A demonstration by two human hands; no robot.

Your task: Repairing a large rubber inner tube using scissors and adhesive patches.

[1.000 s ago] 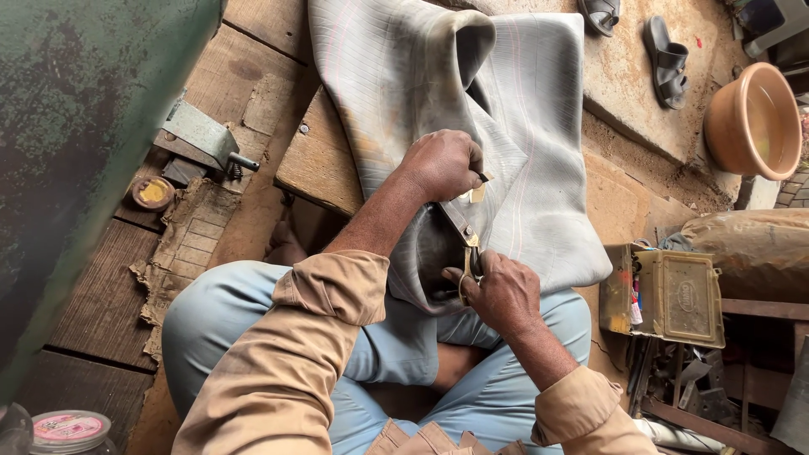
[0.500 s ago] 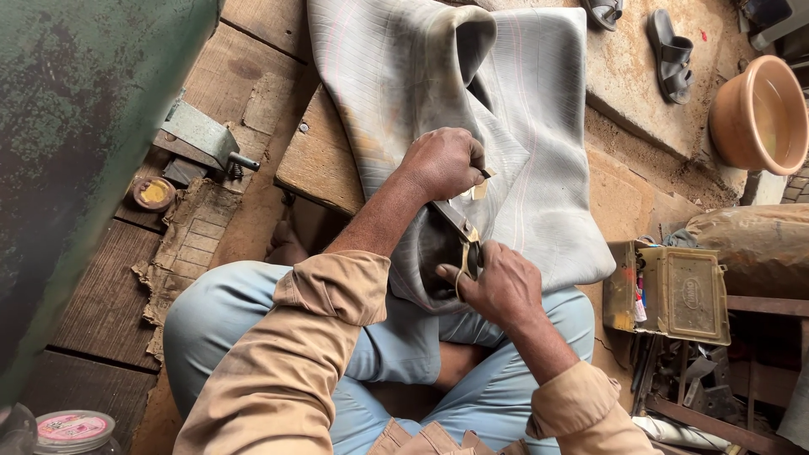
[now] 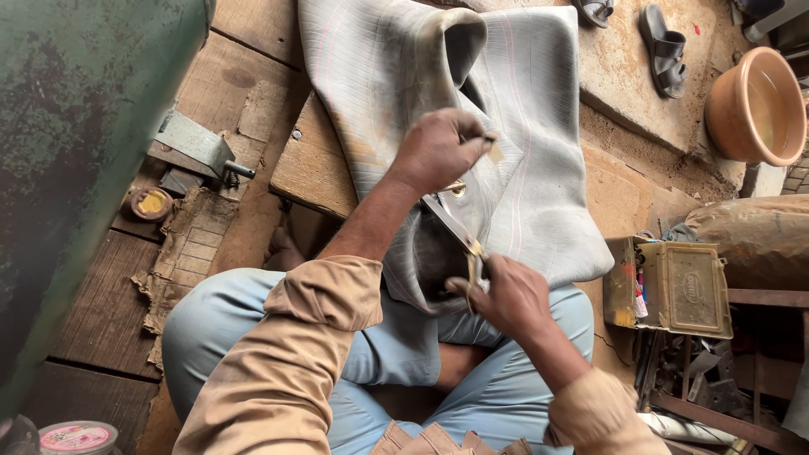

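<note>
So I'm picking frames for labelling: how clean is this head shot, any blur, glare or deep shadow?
Head view: soft, even daylight, no glare; left hand, right hand and grey rubber tube fairly sharp; green drum at the left edge soft and bowed; deep shadow at the lower right corner.

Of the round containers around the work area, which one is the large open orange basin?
The terracotta-orange basin at top right, beside the dark sandals. The small tin at left and the pink-lidded jar at bottom left are far smaller.
</note>
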